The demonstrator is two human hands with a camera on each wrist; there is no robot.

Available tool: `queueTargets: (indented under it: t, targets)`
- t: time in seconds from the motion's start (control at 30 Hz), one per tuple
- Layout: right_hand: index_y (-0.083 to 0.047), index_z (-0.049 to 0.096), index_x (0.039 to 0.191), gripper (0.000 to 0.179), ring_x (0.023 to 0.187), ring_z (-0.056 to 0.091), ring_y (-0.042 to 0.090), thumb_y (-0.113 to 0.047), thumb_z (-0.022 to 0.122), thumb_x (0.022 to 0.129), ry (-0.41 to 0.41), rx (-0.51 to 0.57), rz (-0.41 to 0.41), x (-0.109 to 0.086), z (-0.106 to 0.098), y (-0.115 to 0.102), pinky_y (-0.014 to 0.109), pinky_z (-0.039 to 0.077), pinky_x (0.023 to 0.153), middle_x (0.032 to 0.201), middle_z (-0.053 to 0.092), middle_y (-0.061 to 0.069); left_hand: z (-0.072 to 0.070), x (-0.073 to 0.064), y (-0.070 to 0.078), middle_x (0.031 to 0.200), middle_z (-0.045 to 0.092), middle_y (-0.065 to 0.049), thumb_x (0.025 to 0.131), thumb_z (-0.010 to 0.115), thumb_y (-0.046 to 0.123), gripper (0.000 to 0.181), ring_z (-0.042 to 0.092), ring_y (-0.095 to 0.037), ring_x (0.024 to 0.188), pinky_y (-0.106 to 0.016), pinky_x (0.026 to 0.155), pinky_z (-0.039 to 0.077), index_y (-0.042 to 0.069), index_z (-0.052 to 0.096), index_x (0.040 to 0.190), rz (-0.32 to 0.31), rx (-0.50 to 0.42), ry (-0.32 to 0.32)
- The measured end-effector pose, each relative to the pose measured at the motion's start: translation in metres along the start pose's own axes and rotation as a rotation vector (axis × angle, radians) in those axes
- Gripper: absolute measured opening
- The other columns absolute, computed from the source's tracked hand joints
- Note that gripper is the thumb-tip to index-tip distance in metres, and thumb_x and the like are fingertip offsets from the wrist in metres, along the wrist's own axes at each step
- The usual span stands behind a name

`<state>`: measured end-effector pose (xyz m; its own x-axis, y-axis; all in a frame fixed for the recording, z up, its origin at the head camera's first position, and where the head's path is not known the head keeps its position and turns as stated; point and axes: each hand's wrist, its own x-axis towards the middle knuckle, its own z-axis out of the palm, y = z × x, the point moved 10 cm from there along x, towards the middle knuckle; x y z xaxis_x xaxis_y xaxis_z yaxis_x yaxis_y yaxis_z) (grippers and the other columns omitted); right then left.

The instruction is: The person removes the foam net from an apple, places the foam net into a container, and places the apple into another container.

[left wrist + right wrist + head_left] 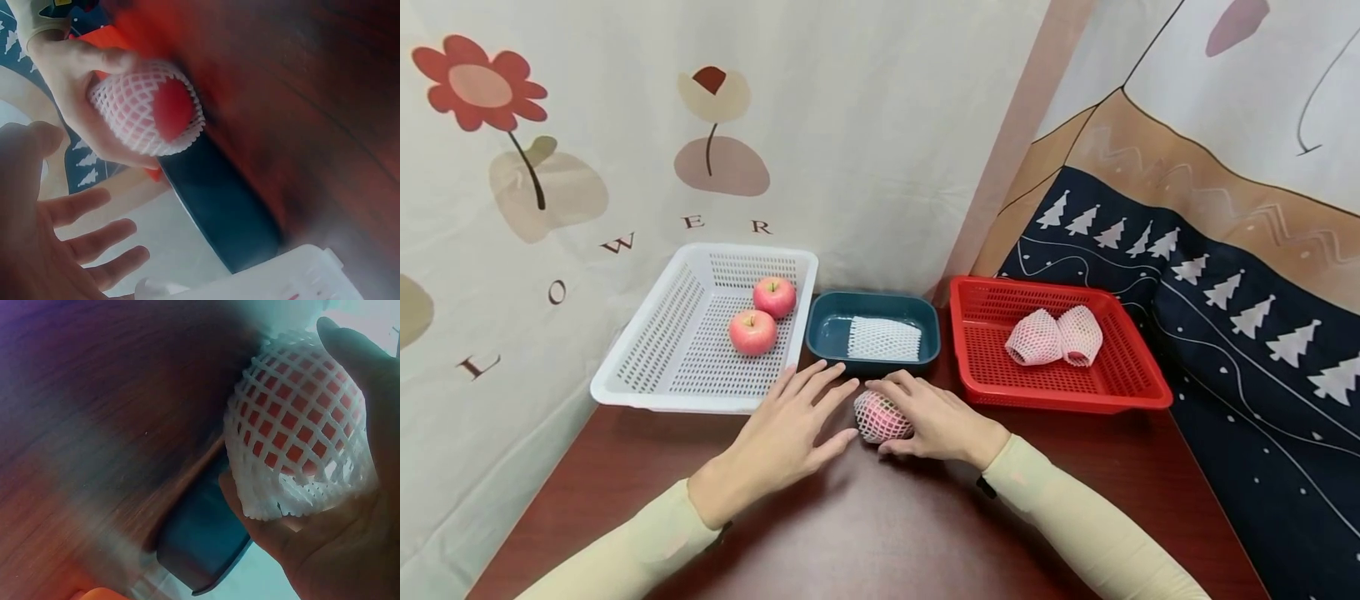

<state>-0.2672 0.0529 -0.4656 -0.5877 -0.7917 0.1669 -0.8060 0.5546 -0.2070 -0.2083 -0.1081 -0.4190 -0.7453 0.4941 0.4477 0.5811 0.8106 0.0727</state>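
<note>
My right hand (pixel 936 421) holds an apple in a white foam net (pixel 882 417) just above or on the table, its fingers and thumb curled round the sides. The net covers most of the apple, and a bare red patch shows at one end in the left wrist view. In the right wrist view the netted apple (pixel 297 419) lies between thumb and fingers. Left of it, my left hand (pixel 786 437) is spread with relaxed fingers, apart from the apple and holding nothing.
A white basket (pixel 647 342) with two bare apples (pixel 752 332) stands at left. The dark teal box (pixel 874 364) behind the hands contains white foam netting (pixel 884 339). At right, a red basket (pixel 992 375) bears two netted apples (pixel 1036 337). Printed curtains (pixel 865 125) hang behind.
</note>
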Motion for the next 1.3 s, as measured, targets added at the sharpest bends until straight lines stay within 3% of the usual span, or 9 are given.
queueTargets:
  t: [0.37, 0.7, 1.0, 1.3]
  targets:
    - [-0.019, 0.053, 0.172, 0.102, 0.139, 0.071, 0.024, -0.055, 0.101, 0.090, 0.030, -0.010, -0.069, 0.002, -0.012, -0.001, 0.049, 0.064, 0.116, 0.164, 0.061, 0.007, 0.002, -0.003, 0.007, 0.167, 0.066, -0.017, 0.104, 0.081, 0.055, 0.069, 0.059, -0.045, 0.159, -0.073, 0.131, 0.047, 0.018, 0.070, 0.161, 0.011, -0.017, 0.001]
    - [-0.022, 0.047, 0.177, 0.104, 0.158, 0.061, 0.032, -0.038, 0.103, 0.091, -0.075, 0.104, -0.114, 0.002, -0.002, 0.004, 0.046, 0.058, 0.128, 0.174, 0.053, 0.017, 0.006, -0.008, 0.016, 0.168, 0.065, -0.019, 0.105, 0.080, 0.054, 0.066, 0.059, -0.044, 0.160, -0.070, 0.134, 0.046, 0.017, 0.070, 0.160, 0.034, -0.052, -0.005]
    - [-0.014, 0.060, 0.163, 0.087, 0.147, 0.067, 0.023, -0.024, 0.104, 0.090, -0.054, 0.155, -0.156, 0.007, -0.002, 0.004, 0.040, 0.061, 0.124, 0.160, 0.062, 0.011, 0.008, -0.010, 0.020, 0.168, 0.065, -0.018, 0.104, 0.083, 0.051, 0.064, 0.061, -0.041, 0.160, -0.068, 0.134, 0.047, 0.015, 0.072, 0.156, 0.032, -0.087, 0.014]
    - [-0.015, 0.061, 0.160, 0.087, 0.139, 0.068, 0.017, -0.023, 0.106, 0.085, 0.012, 0.190, -0.124, 0.004, -0.005, 0.008, 0.036, 0.063, 0.118, 0.151, 0.066, 0.005, 0.007, -0.013, 0.019, 0.167, 0.065, -0.019, 0.101, 0.088, 0.049, 0.070, 0.065, -0.045, 0.152, -0.068, 0.128, 0.053, 0.014, 0.071, 0.159, 0.020, -0.108, 0.051]
